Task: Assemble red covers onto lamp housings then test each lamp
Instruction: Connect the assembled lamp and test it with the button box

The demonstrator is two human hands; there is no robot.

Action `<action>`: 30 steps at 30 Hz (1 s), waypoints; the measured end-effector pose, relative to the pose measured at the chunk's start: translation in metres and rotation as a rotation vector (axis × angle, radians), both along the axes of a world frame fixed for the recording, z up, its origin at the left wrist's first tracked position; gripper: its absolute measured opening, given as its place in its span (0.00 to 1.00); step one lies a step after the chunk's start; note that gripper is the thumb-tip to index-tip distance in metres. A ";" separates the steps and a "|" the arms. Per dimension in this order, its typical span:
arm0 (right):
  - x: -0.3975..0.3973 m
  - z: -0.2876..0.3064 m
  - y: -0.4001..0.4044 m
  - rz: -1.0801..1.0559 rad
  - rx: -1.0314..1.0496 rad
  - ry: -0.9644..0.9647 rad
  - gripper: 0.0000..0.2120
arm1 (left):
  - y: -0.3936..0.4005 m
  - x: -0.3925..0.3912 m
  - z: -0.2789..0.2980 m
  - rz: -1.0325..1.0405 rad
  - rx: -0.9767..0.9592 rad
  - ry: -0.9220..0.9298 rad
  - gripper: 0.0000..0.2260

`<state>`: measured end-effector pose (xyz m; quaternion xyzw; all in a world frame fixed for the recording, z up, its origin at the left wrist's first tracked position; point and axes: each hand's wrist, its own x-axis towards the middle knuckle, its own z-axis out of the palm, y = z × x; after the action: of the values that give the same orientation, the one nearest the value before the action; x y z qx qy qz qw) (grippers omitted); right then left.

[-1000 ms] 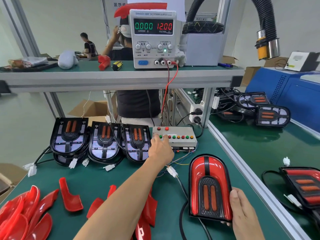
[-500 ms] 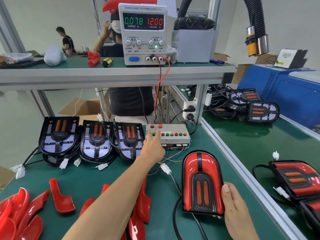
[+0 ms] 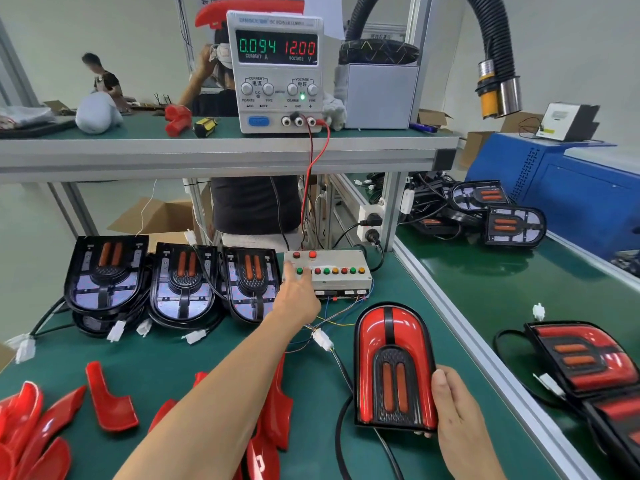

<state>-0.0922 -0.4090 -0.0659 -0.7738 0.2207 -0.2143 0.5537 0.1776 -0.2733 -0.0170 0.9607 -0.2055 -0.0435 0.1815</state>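
A lamp with its red cover fitted point(image 3: 393, 365) lies on the green bench in front of me, its cable running to a white connector point(image 3: 322, 339). My right hand point(image 3: 457, 417) grips its lower right corner, thumb on top. My left hand point(image 3: 298, 296) reaches to the white button box point(image 3: 332, 271), a finger on the buttons at its left end. Three bare black lamp housings point(image 3: 180, 278) stand in a row left of the box. Loose red covers point(image 3: 110, 403) lie at the near left.
A DC power supply point(image 3: 277, 71) on the upper shelf reads 0.094 A and 12.00 V, with red and black leads down to the box. Finished lamps point(image 3: 581, 362) lie on the right conveyor, more point(image 3: 512, 225) further back. Another person sits behind the shelf.
The current reading rose from 0.000 to 0.078 to 0.094 A while my left hand stayed at the button box. My right hand kept its hold on the lamp.
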 end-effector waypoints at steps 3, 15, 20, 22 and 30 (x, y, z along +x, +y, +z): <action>0.000 0.001 -0.001 -0.001 0.004 0.009 0.21 | 0.001 0.000 0.000 -0.003 0.062 -0.040 0.32; 0.000 0.002 -0.002 0.004 0.005 0.011 0.20 | -0.012 -0.002 0.004 0.053 0.140 -0.019 0.30; 0.002 -0.003 -0.004 -0.020 -0.013 0.020 0.18 | -0.010 0.001 0.002 0.044 0.164 -0.054 0.31; 0.002 -0.004 -0.005 -0.032 -0.024 0.014 0.16 | -0.010 0.002 0.003 0.045 0.161 -0.059 0.29; 0.001 -0.001 -0.003 -0.034 -0.001 -0.006 0.16 | -0.010 -0.001 0.003 0.057 0.163 -0.073 0.27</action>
<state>-0.0908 -0.4117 -0.0668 -0.7698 0.2319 -0.2260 0.5501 0.1770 -0.2838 -0.0143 0.9787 -0.1804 -0.0197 0.0960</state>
